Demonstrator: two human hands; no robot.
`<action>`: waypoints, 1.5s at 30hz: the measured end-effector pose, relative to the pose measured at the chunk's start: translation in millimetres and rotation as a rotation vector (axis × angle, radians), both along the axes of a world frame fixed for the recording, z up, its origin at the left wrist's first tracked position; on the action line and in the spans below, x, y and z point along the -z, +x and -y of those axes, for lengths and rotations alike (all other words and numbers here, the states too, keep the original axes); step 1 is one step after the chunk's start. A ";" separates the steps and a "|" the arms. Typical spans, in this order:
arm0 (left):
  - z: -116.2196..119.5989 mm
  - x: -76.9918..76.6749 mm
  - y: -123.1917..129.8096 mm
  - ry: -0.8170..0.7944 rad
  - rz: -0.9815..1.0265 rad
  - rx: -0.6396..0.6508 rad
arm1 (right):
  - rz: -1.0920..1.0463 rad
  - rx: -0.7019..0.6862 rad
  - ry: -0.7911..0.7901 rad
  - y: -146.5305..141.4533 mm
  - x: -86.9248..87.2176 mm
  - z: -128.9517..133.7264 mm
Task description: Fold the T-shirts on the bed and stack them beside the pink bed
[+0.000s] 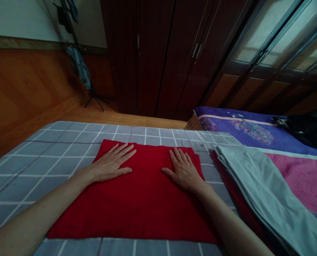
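Note:
A red cloth [142, 206], folded into a flat rectangle, lies on the grey checked bedspread [67, 149]. My left hand [113, 162] rests flat on its upper left part, fingers spread and pointing to the far edge. On the upper right part lies my right hand [182, 169], palm down with the fingers apart. Neither hand grips the cloth. Its surface looks mostly smooth between and below the hands. To the right, close to my right forearm, is a pile of folded cloths with a pale grey-green one [270, 192] on top and dark red beneath.
A purple flowered mattress [233, 124] stands beyond on the right, with a black garment [310, 128] on it. Pink fabric [302, 177] lies past the pile. A dark wooden wardrobe [153, 64] closes off the back. At the back left stands a coat rack [77, 46] with clothes.

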State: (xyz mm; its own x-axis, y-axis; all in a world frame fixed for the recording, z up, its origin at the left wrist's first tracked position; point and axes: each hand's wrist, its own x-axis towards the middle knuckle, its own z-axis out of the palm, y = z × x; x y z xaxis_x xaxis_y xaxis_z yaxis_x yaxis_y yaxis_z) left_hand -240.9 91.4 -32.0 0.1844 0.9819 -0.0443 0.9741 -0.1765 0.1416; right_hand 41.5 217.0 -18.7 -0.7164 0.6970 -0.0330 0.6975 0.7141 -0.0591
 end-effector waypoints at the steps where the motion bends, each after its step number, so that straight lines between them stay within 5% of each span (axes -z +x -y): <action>1: -0.1 -0.4 -0.3 -0.009 -0.004 -0.002 | -0.006 0.046 0.028 2.1 3.1 -5.0; 4: -0.6 -0.6 0.2 0.003 -0.008 0.002 | -0.059 0.114 0.102 2.9 3.9 -5.8; 9: -1.7 3.3 -1.1 0.017 -0.008 0.002 | -0.114 -0.173 0.008 -12.4 1.0 24.6; 14: -0.3 -2.0 0.6 -0.008 0.001 -0.033 | -0.098 -0.200 -0.050 -16.4 3.4 33.3; 20: -10.3 -17.9 54.0 0.006 0.010 0.113 | -0.122 -0.223 -0.023 -13.1 7.3 29.4; 24: -21.6 -12.0 82.9 -0.077 0.040 0.167 | -0.109 -0.226 -0.007 -13.1 9.6 30.1; 28: -11.8 0.3 50.9 -0.031 -0.003 0.072 | -0.132 -0.203 -0.013 -13.1 10.0 30.8; 32: 9.9 4.0 -11.8 -0.025 -0.092 -0.198 | -0.144 -0.191 -0.025 -13.4 11.5 30.1; 35: 21.8 -2.7 -30.5 -0.057 -0.164 -0.384 | -0.144 -0.190 -0.020 -13.8 13.6 29.6; 37: 27.3 -9.4 -15.5 -0.013 -0.208 -0.440 | -0.145 -0.194 -0.012 -13.9 14.5 29.8; 40: 34.1 -14.2 38.6 0.109 -0.180 -0.323 | -0.150 -0.197 0.006 -13.8 13.3 30.7; 43: 41.6 -7.4 87.6 0.127 -0.086 -0.189 | -0.138 -0.196 0.009 -13.3 9.9 32.0; 45: 49.1 0.1 94.7 0.102 -0.066 -0.164 | -0.130 -0.192 0.004 -12.8 8.4 32.9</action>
